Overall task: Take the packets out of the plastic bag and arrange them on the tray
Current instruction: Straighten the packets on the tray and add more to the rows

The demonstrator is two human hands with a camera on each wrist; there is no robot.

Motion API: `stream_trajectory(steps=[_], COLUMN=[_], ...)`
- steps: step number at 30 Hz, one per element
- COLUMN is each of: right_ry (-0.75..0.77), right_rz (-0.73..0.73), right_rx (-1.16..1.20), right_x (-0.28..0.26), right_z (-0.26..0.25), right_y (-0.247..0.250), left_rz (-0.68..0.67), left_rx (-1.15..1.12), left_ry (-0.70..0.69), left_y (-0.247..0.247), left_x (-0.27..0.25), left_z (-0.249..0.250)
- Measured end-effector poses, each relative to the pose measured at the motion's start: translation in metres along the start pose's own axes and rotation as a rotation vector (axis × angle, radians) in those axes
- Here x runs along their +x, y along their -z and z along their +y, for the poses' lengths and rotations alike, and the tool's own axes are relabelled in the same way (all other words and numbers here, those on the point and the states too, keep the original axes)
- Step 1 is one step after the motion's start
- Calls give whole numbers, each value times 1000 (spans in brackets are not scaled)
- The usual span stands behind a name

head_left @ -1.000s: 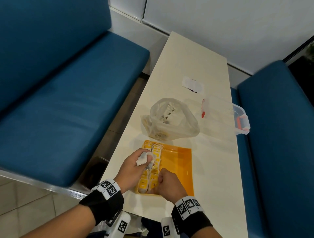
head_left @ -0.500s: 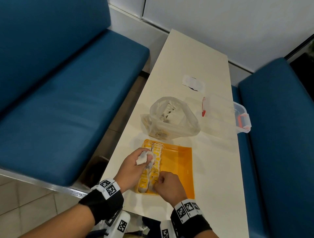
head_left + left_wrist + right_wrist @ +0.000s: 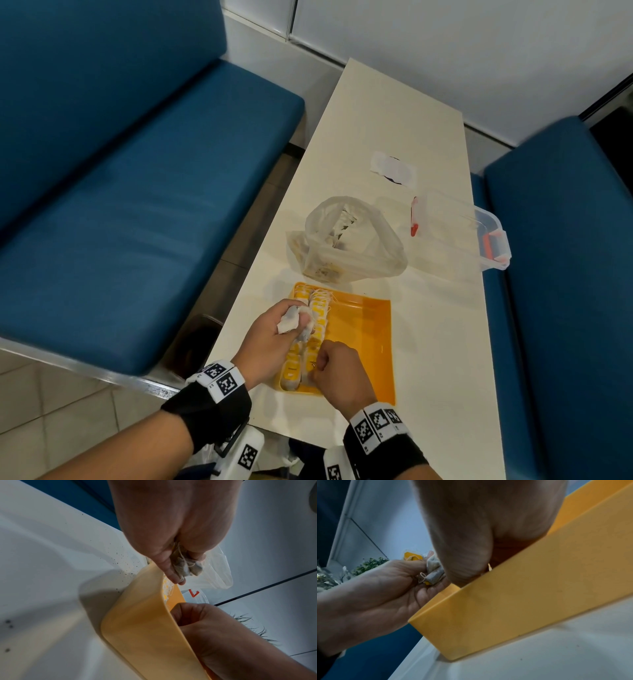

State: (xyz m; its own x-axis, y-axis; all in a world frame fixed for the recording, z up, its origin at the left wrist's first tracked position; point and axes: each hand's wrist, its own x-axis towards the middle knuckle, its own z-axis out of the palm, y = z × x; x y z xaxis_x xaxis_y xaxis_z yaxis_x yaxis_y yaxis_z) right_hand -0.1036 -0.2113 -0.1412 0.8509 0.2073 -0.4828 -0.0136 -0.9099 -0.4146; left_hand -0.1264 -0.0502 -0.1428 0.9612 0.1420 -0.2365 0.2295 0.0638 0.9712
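Observation:
An orange tray [image 3: 363,342] lies on the near part of the table. Two rows of yellow-tagged packets [image 3: 317,308] fill its left side. My left hand [image 3: 291,320] hovers over the tray's left edge and grips a crumpled bunch of packets [image 3: 187,566], also seen as the bunch [image 3: 435,573]. My right hand [image 3: 322,365] is down in the tray's near left corner, its fingers curled onto a packet [image 3: 308,363] at the near end of the second row. The clear plastic bag [image 3: 349,246] sits just beyond the tray with more packets inside.
A clear lidded box [image 3: 459,236] with red clips stands right of the bag, at the table's right edge. A white patch [image 3: 394,168] lies farther back. Blue benches [image 3: 137,188] flank the narrow table. The tray's right half is bare.
My right hand has shifted slightly left and forward along the second row of packets. My left hand has kept its bunch in the same place.

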Motion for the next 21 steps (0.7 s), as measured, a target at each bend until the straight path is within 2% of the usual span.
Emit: stream_trajectory(steps=[10,17,21], right_ry=[40,70,88], right_rz=[-40,-6,25], right_rx=[-76,-97,-132], right_x=[1,3,-4], right_z=[0,-2,-2], right_y=[-4,-3,1], left_rz=[-5,-21,-34], left_rx=[4,10,-109], left_ry=[15,31,74], left_y=[1,2,4], left_x=[1,1,2], left_z=[4,8,10])
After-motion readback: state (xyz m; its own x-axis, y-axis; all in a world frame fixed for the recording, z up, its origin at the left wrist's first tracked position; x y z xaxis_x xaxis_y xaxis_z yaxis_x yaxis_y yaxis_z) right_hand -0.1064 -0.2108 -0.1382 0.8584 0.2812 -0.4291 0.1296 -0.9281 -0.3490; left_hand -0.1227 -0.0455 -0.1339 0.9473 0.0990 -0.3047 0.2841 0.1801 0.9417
